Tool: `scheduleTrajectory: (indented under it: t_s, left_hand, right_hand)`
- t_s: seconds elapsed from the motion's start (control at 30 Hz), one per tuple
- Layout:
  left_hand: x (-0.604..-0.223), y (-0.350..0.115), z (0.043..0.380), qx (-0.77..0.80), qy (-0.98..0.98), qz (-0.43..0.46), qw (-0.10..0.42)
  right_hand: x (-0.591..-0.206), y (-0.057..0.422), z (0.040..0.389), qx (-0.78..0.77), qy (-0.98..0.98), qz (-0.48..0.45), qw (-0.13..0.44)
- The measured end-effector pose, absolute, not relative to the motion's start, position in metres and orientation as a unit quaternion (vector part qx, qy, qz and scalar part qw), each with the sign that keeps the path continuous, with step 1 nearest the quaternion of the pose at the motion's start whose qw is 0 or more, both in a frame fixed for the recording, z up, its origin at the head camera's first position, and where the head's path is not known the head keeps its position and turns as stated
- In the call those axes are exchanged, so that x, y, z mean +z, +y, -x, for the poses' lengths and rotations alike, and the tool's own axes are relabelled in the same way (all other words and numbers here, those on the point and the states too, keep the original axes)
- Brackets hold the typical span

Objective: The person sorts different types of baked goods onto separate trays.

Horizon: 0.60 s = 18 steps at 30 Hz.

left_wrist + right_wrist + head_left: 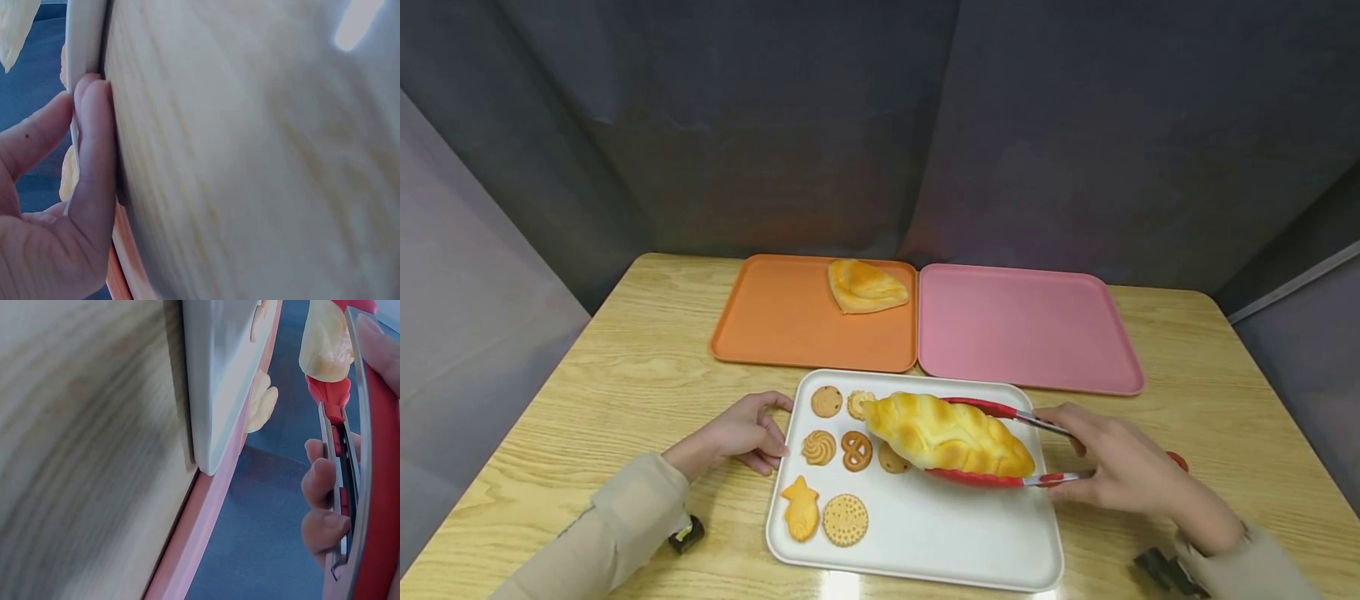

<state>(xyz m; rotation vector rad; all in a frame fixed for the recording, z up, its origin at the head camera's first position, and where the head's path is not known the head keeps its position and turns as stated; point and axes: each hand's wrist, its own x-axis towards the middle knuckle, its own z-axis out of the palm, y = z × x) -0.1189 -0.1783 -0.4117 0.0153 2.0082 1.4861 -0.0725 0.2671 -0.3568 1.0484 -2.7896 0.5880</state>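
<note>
My right hand [1112, 458] grips red-and-metal tongs [1033, 481], whose two red heads hold a braided bread loaf [951, 433] from either side. In the right wrist view, fingers [322, 481] curl round one arm of the tongs. The loaf is above the white tray [955, 542] and partly hides the cookies beneath it. My left hand [748, 433] holds the tray's left edge; the left wrist view shows the thumb at the rim and fingers [94, 137] along its outer side.
On the white tray lie several cookies, among them a pretzel [857, 451], a fish-shaped one [802, 510] and a round one [846, 520]. Behind it stand an orange tray [775, 317] bearing a folded pastry [865, 287] and a pink tray [1022, 325]. Dark cloth [805, 125] hangs beyond the table.
</note>
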Motion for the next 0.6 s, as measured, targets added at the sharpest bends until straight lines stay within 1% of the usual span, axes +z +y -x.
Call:
scheduleTrajectory:
  t_s: [0.17,0.4,0.6]
  left_hand:
    - [-0.411,-0.178,0.119,0.565,0.762,-0.005,0.317]
    - [-0.411,-0.178,0.119,0.564,0.763,-0.005,0.318]
    - [-0.41,-0.178,0.119,0.564,0.763,-0.003,0.316]
  right_hand:
    - [-0.353,0.263,0.08,0.188,-0.923,-0.335,0.033]
    - [-0.35,0.257,0.09,0.185,-0.916,-0.352,0.052]
    - [-0.347,0.252,0.1,0.184,-0.913,-0.361,0.052]
